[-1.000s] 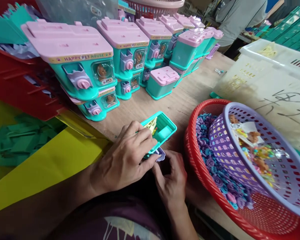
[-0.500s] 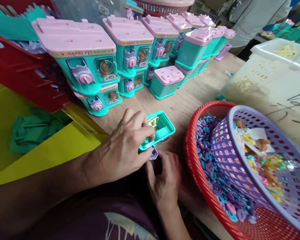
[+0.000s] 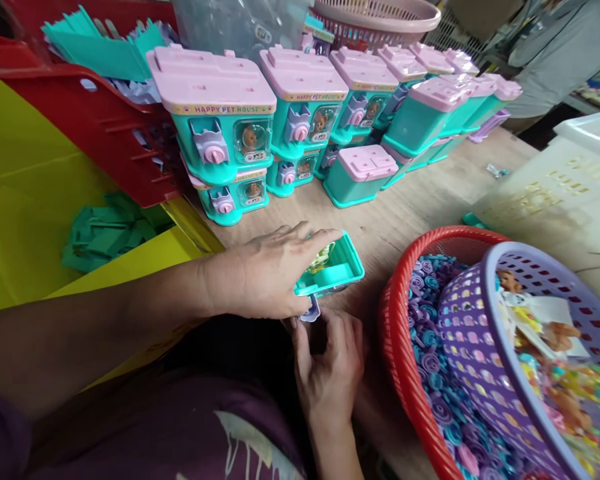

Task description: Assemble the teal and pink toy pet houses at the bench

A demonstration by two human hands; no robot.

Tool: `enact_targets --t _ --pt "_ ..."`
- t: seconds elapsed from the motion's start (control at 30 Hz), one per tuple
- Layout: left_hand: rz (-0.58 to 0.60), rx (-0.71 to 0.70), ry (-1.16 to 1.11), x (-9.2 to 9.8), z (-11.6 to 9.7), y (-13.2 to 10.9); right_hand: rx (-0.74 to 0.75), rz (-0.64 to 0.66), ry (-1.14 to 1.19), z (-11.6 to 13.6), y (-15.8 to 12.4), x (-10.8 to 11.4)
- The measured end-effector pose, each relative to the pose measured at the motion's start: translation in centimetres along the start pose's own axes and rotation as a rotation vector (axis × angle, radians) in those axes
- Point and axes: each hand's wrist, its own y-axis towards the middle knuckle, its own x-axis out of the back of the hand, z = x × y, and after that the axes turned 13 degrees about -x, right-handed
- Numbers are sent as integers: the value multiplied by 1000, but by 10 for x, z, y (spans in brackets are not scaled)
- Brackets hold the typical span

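Observation:
A small open turquoise toy box (image 3: 351,260) stands on the wooden table, with pale yellow pieces (image 3: 323,259) inside. My left hand (image 3: 267,273) spans its left end, the index finger stretched towards the far rim and the thumb at the near side. A purple scalloped part (image 3: 311,311) juts from the box's front beneath that thumb. Just below it, my right hand (image 3: 330,353) is closed, its fingers curled and the thumb pointing up at the purple part. What the right fingers hold, if anything, is hidden.
Stacked pink-lidded toy boxes (image 3: 215,80) line the back. At right, a red basket (image 3: 397,347) of purple and blue pieces holds a purple basket (image 3: 463,320) with small toys. A whitish bin (image 3: 540,200) stands behind. A red crate (image 3: 115,140) and yellow box (image 3: 20,200) are at left.
My left hand has flattened and its fingers have straightened over the box, where they were curled before. My right hand stays below the purple part. The view has shifted left.

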Motion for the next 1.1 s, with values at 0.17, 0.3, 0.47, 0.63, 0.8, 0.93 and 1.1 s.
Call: enact_targets --t 0.17,0.3,0.47,0.63,0.8,0.93,1.1 --pt "3 18 19 -3 -1 2 6 0 23 1 1 0" --pt "49 49 47 -3 -2 4 31 -4 27 4 4 1" --pt "77 7 97 -3 -1 5 60 -26 -27 6 13 5" --pt "129 -89 35 9 11 -1 51 15 83 3 20 2" --pt "63 -305 -66 12 24 -16 27 19 73 8 9 16" --pt "-207 -314 -31 -22 33 -28 273 -29 -177 20 10 39" --pt "-511 -205 -23 -71 38 -32 430 230 -589 42 40 50"
